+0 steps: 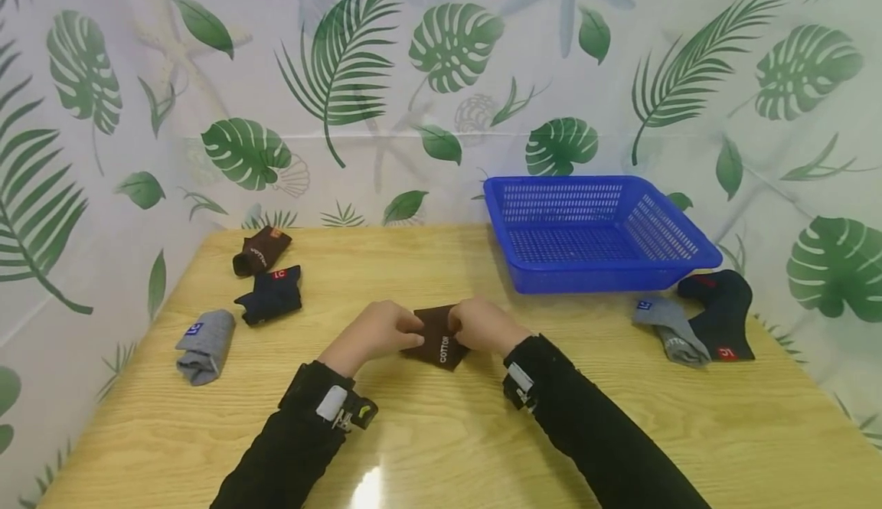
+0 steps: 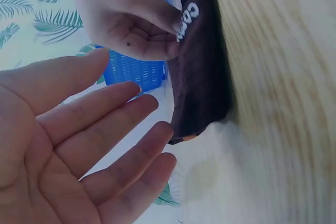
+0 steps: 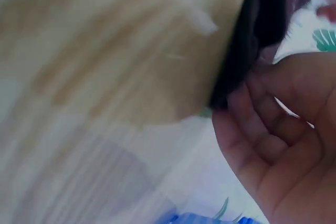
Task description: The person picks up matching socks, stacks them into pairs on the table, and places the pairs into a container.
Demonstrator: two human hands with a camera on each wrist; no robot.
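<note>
A dark brown sock [image 1: 437,340] with white "COTTON" lettering lies folded on the table between the two hands. My right hand [image 1: 485,327] pinches its edge between thumb and fingers; the right wrist view also shows this right hand [image 3: 286,135] gripping the dark fabric. On the other side, my left hand [image 1: 375,333] is close to the sock. In the left wrist view the left hand [image 2: 79,145] has its fingers spread loosely, apart from the sock [image 2: 202,72].
A blue plastic basket [image 1: 586,275] stands at the back right. Beside it lie a grey sock [image 1: 675,329] and a black sock [image 1: 726,318]. Along the left lie a brown sock [image 1: 265,249], a dark navy sock [image 1: 276,296] and a folded grey sock [image 1: 207,347].
</note>
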